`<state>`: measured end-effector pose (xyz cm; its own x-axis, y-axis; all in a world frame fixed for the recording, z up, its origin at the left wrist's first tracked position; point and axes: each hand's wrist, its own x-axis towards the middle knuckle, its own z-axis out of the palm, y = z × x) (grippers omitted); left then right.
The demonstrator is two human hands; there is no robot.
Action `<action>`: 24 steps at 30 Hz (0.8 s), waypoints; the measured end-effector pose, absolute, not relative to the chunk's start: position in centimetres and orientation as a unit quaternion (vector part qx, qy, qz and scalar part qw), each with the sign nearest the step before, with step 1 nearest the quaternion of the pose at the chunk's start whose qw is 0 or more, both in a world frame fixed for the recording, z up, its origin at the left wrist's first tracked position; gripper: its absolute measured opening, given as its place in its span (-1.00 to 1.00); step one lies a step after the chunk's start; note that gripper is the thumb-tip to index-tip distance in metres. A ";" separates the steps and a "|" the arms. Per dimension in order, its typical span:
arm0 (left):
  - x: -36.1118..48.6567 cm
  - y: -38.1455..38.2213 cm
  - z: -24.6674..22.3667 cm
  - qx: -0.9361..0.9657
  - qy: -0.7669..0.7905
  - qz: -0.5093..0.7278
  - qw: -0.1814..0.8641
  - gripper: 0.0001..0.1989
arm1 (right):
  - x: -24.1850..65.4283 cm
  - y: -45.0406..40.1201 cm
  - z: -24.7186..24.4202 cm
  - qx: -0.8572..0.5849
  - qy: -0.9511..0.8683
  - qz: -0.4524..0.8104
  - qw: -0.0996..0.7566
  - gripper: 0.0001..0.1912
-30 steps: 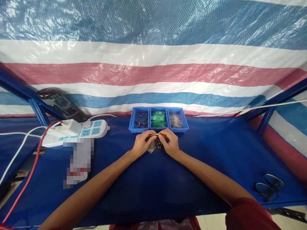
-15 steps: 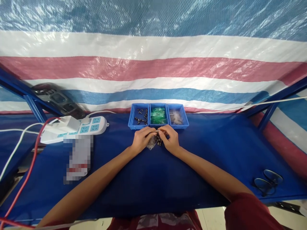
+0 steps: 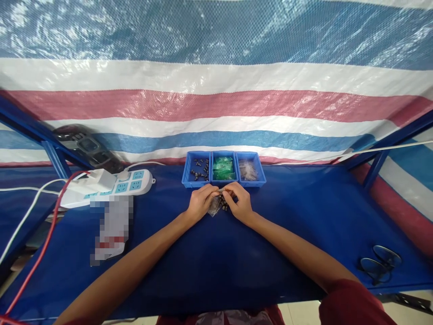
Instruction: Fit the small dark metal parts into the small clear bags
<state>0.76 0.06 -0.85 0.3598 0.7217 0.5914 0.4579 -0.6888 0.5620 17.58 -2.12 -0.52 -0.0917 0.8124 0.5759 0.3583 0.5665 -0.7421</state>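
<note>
My left hand [image 3: 199, 203] and my right hand [image 3: 241, 201] meet in front of the bins, fingertips pinched together. Between them is a small, slim, pale piece [image 3: 220, 190], too small to identify, which both hands seem to grip. Beneath the fingers, several small dark metal fittings [image 3: 224, 206] lie in a pile on the blue table [image 3: 216, 262]. Against the pile, close to my left hand, rests a clear plastic bag [image 3: 213, 208]; my fingers partly cover both.
Behind my hands stand three joined blue bins: the left bin [image 3: 186, 177] has dark fittings, the middle one green packets [image 3: 223, 169], the right one clear bags [image 3: 248, 170]. A power strip [image 3: 144, 181] and blurred-out object [image 3: 115, 221] lie left, glasses [image 3: 380, 264] right.
The whole view has shifted slightly, with the scene sitting lower. My hands keep the same pinch over the pile, with fingers only slightly moved.
</note>
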 end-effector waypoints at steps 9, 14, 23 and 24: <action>0.9 -0.1 -0.6 0.807 0.379 0.423 0.160 -0.72 | 17.7 -2.0 -0.5 -0.408 -0.704 0.228 0.535 -0.84; 0.9 -0.1 -0.4 0.801 0.382 0.433 0.157 -0.75 | 17.6 -2.1 -0.5 -0.413 -0.704 0.220 0.534 -0.85; 0.8 0.0 -0.6 0.798 0.396 0.419 0.176 -0.76 | 17.7 -2.0 -0.7 -0.411 -0.710 0.220 0.528 -0.81; 0.8 0.0 -0.6 0.796 0.399 0.417 0.179 -0.75 | 17.7 -2.0 -0.6 -0.409 -0.711 0.222 0.527 -0.81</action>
